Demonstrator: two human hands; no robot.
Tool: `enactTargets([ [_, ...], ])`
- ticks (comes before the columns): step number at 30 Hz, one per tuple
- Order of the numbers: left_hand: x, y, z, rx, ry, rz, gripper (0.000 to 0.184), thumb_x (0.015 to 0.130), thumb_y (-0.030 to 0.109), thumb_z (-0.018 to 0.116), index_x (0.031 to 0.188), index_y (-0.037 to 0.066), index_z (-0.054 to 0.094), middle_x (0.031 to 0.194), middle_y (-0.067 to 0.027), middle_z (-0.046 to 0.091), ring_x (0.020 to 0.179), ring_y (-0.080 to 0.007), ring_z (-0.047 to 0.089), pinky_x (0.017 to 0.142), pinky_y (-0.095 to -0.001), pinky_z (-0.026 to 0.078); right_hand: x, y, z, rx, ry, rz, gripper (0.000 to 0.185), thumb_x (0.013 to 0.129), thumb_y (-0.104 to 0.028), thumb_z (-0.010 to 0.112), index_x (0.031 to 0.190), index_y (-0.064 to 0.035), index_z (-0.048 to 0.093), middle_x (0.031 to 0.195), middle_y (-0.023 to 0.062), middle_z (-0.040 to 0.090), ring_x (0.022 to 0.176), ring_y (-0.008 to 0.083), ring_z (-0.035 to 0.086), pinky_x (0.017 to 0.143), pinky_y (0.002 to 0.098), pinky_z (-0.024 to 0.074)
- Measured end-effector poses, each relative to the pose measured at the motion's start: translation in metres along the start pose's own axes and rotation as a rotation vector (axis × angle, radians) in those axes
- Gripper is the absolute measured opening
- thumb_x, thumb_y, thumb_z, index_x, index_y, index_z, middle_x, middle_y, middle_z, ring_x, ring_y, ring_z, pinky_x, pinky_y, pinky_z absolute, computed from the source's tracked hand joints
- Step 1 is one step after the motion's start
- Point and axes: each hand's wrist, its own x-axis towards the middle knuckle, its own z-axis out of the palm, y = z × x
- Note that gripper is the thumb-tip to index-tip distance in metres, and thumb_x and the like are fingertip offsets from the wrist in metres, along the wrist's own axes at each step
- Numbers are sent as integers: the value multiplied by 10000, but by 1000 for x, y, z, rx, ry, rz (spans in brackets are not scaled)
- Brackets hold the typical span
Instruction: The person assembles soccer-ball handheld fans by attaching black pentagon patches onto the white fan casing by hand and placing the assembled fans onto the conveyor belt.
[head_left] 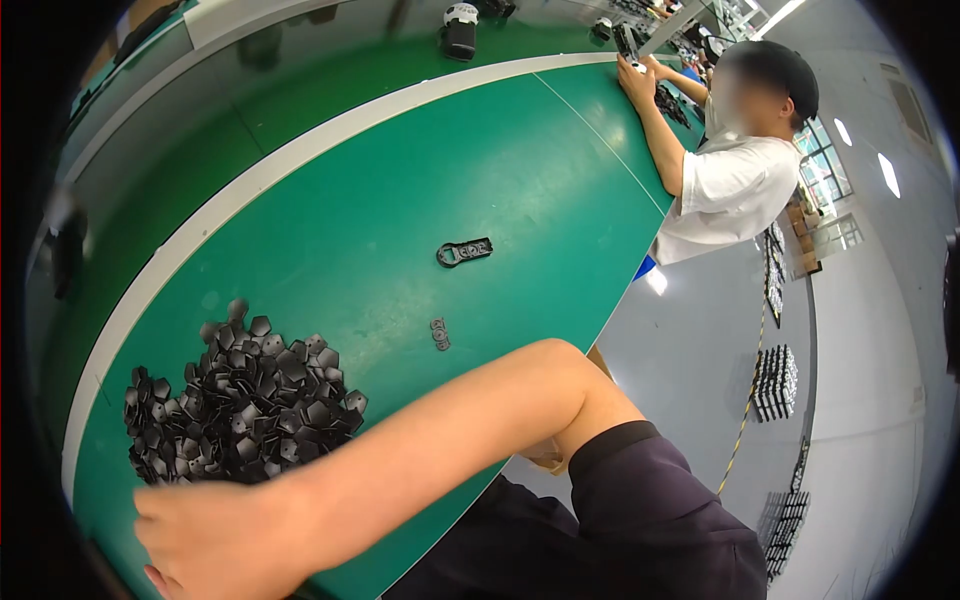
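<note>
My right hand [215, 535] is at the lower left, back side up, just below a heap of dark, flat, many-sided pieces [250, 400]. Its fingers curl under in a closed shape; anything in them is hidden, and the hand is slightly blurred. My bare right forearm crosses the lower part of the view. Beyond it on the green table lie a small grey part with several rings [440, 334] and a black elongated part [465, 252] with a round opening at one end. My left hand does not show.
A white strip [300, 150] runs along the far side of the green table [400, 180]. A co-worker [740, 190] at the upper right holds a dark object in both hands. A black-and-white object [461, 35] stands beyond the strip. Stacked parts [776, 383] are on the floor at right.
</note>
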Motion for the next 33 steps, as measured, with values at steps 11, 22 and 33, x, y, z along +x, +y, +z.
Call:
enactTargets([
  [11, 8, -5, 31, -83, 179, 110, 286, 889, 244, 396, 1081, 38, 349, 1039, -101, 354, 961, -222, 403, 437, -296, 527, -33, 48, -5, 138, -306, 246, 80, 583, -130, 634, 548, -64, 605, 541, 91, 578, 581, 239, 587, 536, 332, 401],
  [22, 8, -6, 30, 30, 35, 85, 171, 892, 241, 363, 908, 73, 336, 957, -85, 369, 916, -201, 399, 457, -321, 528, -27, 50, -10, 300, -353, 337, 99, 525, -46, 618, 486, -17, 531, 458, 121, 508, 481, 240, 553, 410, 338, 392],
  [33, 9, -4, 30, 42, 20, 78, 184, 887, 253, 372, 905, 75, 330, 942, -86, 361, 913, -196, 396, 435, -306, 514, -28, 46, -1, 179, -445, 286, 70, 567, -58, 608, 516, -34, 568, 519, 127, 563, 529, 258, 586, 482, 334, 429],
])
